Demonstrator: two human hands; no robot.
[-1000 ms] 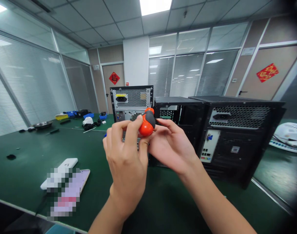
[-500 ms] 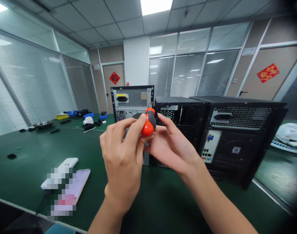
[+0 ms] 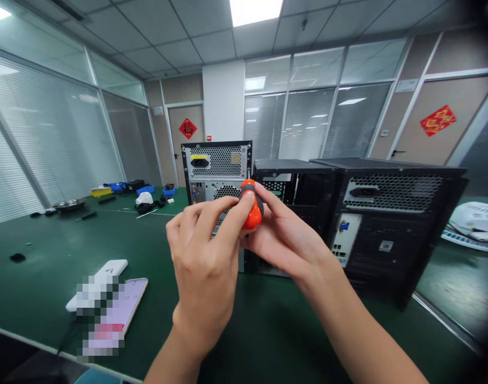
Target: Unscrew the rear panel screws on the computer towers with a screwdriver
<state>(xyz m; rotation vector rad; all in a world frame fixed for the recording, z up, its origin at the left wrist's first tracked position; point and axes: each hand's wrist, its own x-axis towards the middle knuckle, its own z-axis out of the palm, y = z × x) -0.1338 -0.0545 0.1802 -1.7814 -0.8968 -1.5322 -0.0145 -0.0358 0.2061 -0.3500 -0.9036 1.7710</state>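
A red and black screwdriver (image 3: pixel 255 217) is held in front of the silver-backed computer case (image 3: pixel 218 160). Its short metal shaft points away from me, up toward the right edge of that case; whether the tip sits in a screw is too small to tell. My left hand (image 3: pixel 206 256) is closed, thumb and fingers pinching the handle from the left. From the right, my right hand (image 3: pixel 287 237) has its fingers closed around the handle's other side. Both hands partly cover the lower rear panel of the case.
Right of it stand an open black case (image 3: pixel 295 165) and another black case (image 3: pixel 391 213). A phone (image 3: pixel 134 298) and a white device (image 3: pixel 111 268) lie on the green table (image 3: pixel 39 288) at left. Farther back are a metal bowl (image 3: pixel 69 205), blue trays and cables.
The screwdriver handle has turned and shifted slightly right between my fingers. My left hand has moved a little right with it, and my right hand stays nearly in place.
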